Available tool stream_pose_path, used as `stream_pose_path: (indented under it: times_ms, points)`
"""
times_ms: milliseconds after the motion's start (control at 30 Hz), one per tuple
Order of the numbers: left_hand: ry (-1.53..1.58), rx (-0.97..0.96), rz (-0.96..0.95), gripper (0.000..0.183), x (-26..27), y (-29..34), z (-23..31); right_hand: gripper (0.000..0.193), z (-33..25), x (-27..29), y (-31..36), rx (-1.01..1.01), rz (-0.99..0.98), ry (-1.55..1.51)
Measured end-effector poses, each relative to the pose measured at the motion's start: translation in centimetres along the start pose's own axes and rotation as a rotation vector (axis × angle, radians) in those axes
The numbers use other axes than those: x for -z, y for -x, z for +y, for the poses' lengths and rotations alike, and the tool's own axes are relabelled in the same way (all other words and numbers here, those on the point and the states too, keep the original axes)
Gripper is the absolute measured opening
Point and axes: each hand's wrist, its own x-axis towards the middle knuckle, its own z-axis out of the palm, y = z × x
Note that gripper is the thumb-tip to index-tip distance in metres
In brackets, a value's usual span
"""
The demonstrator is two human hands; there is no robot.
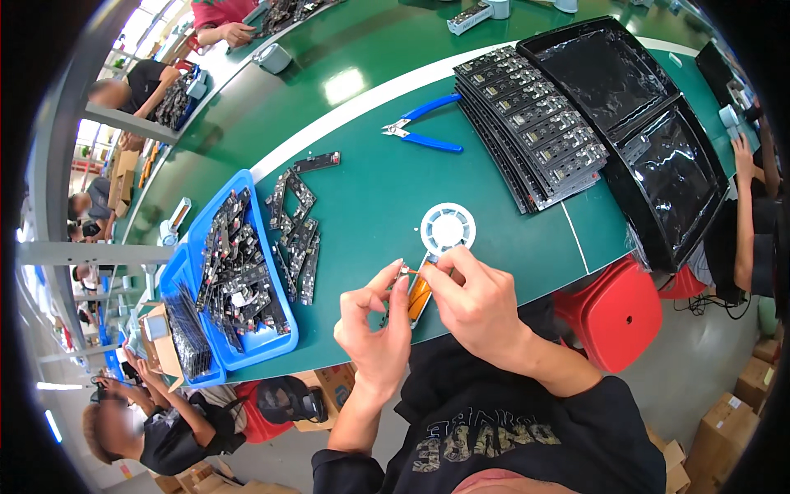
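Black tee [485,440] is nearest the cam, w/ both forearms reaching fwd past it over the green bench [354,198]. White fan unit [448,227] lies btwn the hands & the far side, round head just beyond the fingertips; its open handle runs back toward the wearer, slanting a bit L, w/ an orange insert [420,293] showing along it. R hand [481,309] is nearer: it overlaps the neck, which is part hidden. L hand [374,333] is just L of the handle, thumb & index together on a small pale part [404,269], too tiny to ID. R thumb & index look pinched on an orange wire [414,272] spanning the short gap to that part, roughly crosswise to the handle's long axis. Key relation, IMO: that gap, tip to tip, L vs R, w/ the wire's line across it. Blue-handled cutters [436,144] sit well apart, up & L of the stacked boards [535,115]; blue tray [270,263] is off L.
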Motion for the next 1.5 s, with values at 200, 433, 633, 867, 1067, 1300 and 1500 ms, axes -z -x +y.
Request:
stream_pose_path:
  times_ms: [200, 433, 633, 867, 1067, 1300, 1500]
  points:
    - [0.208, 0.12, 0.017, 0.035, 0.6, -0.7, -0.1, 0.02, 0.4, -0.6, -1.3, 0.059, 0.047, 0.088]
    - [0.164, 0.118, 0.025, 0.034, 0.2, -1.0, -0.4, 0.019, 2.2, 1.1, 0.7, 0.053, 0.13, -0.026]
    - [0.217, 0.186, 0.026, 0.031, -0.2, -1.2, -0.7, 0.022, 1.9, 0.9, 2.0, 0.054, 0.138, -0.037]
    - [0.123, 0.056, -0.002, 0.039, -0.7, 0.0, -0.8, 0.017, 0.7, -0.4, 1.0, -0.08, 0.146, -0.094]
    - [-0.031, 0.005, -0.07, 0.04, -0.7, 0.7, -1.3, 0.012, -0.1, 0.3, 0.1, -0.235, 0.029, -0.077]
    - [0.017, 0.171, -0.107, 0.045, -1.0, 0.1, 0.2, 0.015, 0.0, 0.8, 0.4, -0.143, 0.033, -0.088]
    - [0.065, 0.3, -0.222, 0.043, -0.5, -0.2, 1.0, 0.021, 0.3, 0.7, 0.0, -0.075, -0.012, -0.104]
